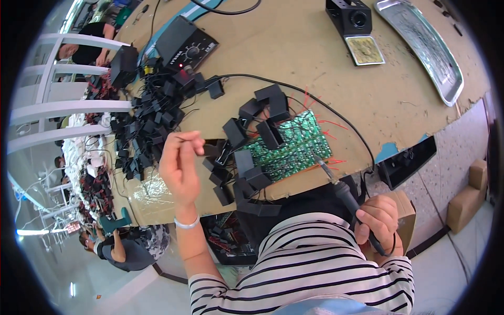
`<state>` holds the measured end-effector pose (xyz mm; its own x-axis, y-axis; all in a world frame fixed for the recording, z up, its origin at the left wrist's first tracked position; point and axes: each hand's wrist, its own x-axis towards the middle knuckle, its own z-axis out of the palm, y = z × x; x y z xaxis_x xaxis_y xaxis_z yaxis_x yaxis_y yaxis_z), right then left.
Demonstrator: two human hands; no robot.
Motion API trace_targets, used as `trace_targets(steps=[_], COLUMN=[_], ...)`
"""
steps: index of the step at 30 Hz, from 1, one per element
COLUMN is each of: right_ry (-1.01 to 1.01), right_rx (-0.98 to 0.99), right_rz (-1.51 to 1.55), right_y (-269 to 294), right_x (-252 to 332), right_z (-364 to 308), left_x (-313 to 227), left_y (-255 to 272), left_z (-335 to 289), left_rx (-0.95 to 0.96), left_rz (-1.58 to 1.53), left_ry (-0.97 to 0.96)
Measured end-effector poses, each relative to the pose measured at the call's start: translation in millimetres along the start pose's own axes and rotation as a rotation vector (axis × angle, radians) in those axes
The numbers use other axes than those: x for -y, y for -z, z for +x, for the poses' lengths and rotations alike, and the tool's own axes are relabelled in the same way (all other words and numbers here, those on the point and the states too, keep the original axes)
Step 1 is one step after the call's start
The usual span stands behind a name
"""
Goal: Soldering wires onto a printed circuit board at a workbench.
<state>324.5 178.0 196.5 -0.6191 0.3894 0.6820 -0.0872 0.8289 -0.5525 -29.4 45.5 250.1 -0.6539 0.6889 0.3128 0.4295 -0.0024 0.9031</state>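
Observation:
My right hand (pixel 379 219) grips a soldering iron (pixel 347 195) by its dark handle. The iron's metal tip points down at the near right part of a green circuit board panel (pixel 304 137). Small components cover the panel, and red wires stick out along its edges. Black plastic housings (pixel 236 131) with thin dark leads sit around and over its left side. Left of these, my left hand (pixel 181 167) is raised above the table, thumb and fingers pinched together. Whatever it may hold between the fingertips is too small to make out.
A heap of black housings (pixel 152 115) lies to the left, below a black soldering station (pixel 186 44) with a lit red lamp. Far right are an iron stand (pixel 352 18) with a sponge tray (pixel 366 50) and a metal tray (pixel 428 50). Other people work at left.

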Motion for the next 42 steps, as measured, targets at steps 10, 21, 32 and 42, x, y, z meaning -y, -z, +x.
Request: trace_targets(steps=[10, 21, 32, 42], right_ry=[0.003, 0.035, 0.089, 0.183], right_rx=[-0.056, 0.036, 0.046, 0.061], right_rz=[0.015, 0.062, 0.033, -0.003], right_y=[2, 0, -6, -9], right_x=[-3, -19, -19, -21], right_z=[-5, 2, 1, 3], left_x=[-26, -27, -26, -26], left_y=[-92, -97, -99, -100], left_z=[1, -7, -10, -13], left_rx=[0.763, 0.781, 0.762, 0.721], left_rz=[0.786, 0.847, 0.875, 0.975], left_ry=[-0.768, -0.663, -0.724, -0.89])
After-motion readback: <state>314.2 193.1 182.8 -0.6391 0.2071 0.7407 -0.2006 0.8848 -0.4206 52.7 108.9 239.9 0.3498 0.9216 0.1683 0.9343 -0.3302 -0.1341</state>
